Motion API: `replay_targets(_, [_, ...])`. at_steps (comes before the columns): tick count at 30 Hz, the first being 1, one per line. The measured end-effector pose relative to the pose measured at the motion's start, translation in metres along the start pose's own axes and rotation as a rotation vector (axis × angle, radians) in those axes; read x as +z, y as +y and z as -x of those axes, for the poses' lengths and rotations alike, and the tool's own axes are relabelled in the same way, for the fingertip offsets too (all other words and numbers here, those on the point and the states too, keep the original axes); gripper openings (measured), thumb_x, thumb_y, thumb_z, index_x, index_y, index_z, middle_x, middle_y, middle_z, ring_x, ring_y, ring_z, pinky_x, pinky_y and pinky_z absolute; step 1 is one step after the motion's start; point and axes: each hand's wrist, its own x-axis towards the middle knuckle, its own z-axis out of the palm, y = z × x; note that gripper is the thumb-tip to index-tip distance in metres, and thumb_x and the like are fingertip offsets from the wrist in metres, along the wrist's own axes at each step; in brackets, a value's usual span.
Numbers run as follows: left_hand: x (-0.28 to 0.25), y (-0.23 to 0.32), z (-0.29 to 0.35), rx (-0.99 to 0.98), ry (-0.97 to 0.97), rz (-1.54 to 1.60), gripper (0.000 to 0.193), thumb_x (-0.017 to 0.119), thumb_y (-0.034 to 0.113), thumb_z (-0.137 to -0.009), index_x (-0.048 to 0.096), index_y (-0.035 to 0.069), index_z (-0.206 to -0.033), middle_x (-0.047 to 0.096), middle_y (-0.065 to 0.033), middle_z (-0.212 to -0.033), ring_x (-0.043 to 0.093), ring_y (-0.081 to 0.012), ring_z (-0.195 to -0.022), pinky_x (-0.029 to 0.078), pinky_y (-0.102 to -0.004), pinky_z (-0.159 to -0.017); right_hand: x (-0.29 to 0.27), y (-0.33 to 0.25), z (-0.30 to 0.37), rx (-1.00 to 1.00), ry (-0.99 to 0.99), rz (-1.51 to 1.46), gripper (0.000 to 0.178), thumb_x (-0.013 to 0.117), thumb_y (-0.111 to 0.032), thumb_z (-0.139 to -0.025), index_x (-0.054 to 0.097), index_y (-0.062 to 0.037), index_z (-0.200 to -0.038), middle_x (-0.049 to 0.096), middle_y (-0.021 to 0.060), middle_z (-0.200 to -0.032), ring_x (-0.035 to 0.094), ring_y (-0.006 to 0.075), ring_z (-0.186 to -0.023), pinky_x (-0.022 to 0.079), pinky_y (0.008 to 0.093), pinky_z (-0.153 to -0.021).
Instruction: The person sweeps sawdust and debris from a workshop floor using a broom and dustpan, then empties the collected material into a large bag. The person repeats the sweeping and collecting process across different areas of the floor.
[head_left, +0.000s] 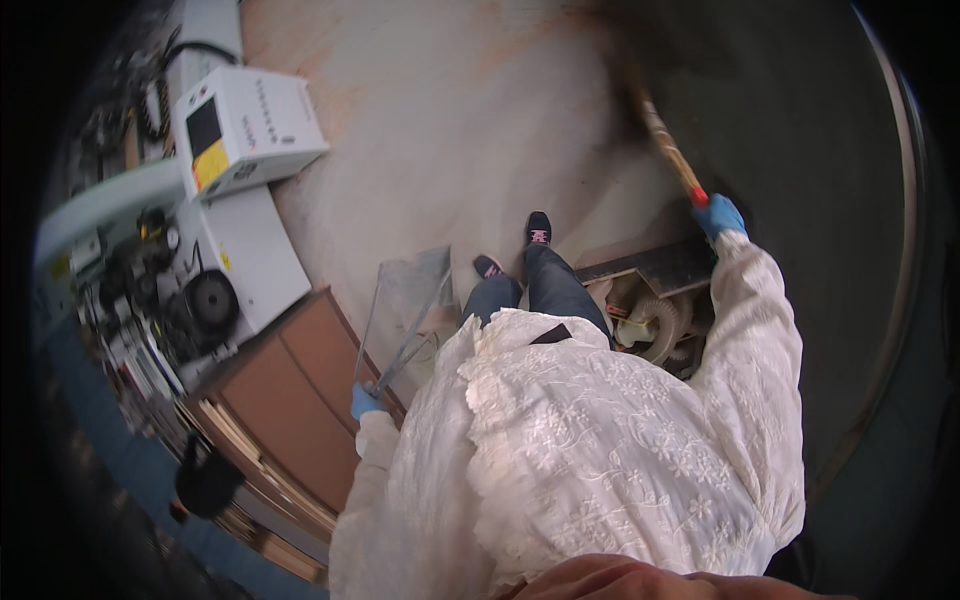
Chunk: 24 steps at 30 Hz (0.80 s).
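Note:
My right hand [718, 215], in a blue glove, is closed round the red end of a wooden-handled broom [668, 148]. The broom slants away to the far floor, where its dark head blurs into shadow. Low on the left, my left hand [367, 400], gloved in blue too, is closed on the thin handle of a grey metal dustpan [418, 285]. That dustpan hangs or rests beside my left foot; which of the two I cannot tell. Its fingers are partly hidden by the small size of the view.
By my right leg stands an open box [690, 265] of scrap with pale coiled pieces. On the left are a white machine [265, 125] with a dark screen, black mechanical parts [210, 305] and a brown cabinet or panel [300, 385]. A dark greenish wall or panel [820, 200] rises at right.

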Motion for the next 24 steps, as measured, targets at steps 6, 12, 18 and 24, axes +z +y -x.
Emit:
replay_targets(6, [0.007,-0.033,-0.035,-0.085,0.045,-0.028,0.03,0.067,0.032,-0.089,0.072,0.002,-0.091,0.068,-0.0111,-0.08,0.059,-0.0204,-0.062,0.046,-0.0363,-0.052,-0.017,-0.027,0.064,0.078,-0.137,-0.515,0.043,0.075,-0.021,-0.085,0.063,0.001,-0.119,0.065,0.0098,-0.083,0.063,0.0202,-0.064,0.054,0.035,-0.053])
replay_targets(12, [0.025,-0.087,-0.072,-0.252,-0.23,-0.188,0.021,0.068,0.025,-0.086,0.071,0.005,-0.083,0.068,-0.0117,-0.08,0.061,-0.0227,-0.068,0.048,-0.0399,-0.053,0.018,-0.109,0.105,-0.139,-0.248,-0.512,0.046,0.076,-0.018,-0.083,0.065,0.0049,-0.121,0.069,0.006,-0.094,0.063,0.0146,-0.078,0.051,0.0324,-0.068])
replay_targets(18, [0.068,-0.14,-0.088,-0.458,-0.318,-0.104,0.014,0.067,0.016,-0.08,0.06,0.004,-0.078,0.059,-0.0107,-0.065,0.056,-0.0221,-0.049,0.043,-0.0391,-0.041,0.043,-0.297,0.143,-0.304,-0.595,-0.374,0.05,0.075,-0.018,-0.084,0.063,0.0017,-0.128,0.07,0.0086,-0.095,0.065,0.0155,-0.076,0.054,0.0327,-0.07])
replay_targets(24, [0.093,-0.155,-0.093,-0.217,-0.306,-0.604,0.025,0.069,0.02,-0.077,0.063,-0.003,-0.085,0.066,-0.0173,-0.074,0.064,-0.0259,-0.056,0.048,-0.0424,-0.046,0.112,-0.491,0.151,-0.445,-0.859,-0.302,0.046,0.075,-0.016,-0.082,0.065,-0.0002,-0.124,0.068,0.0097,-0.085,0.064,0.0162,-0.065,0.055,0.0319,-0.057])
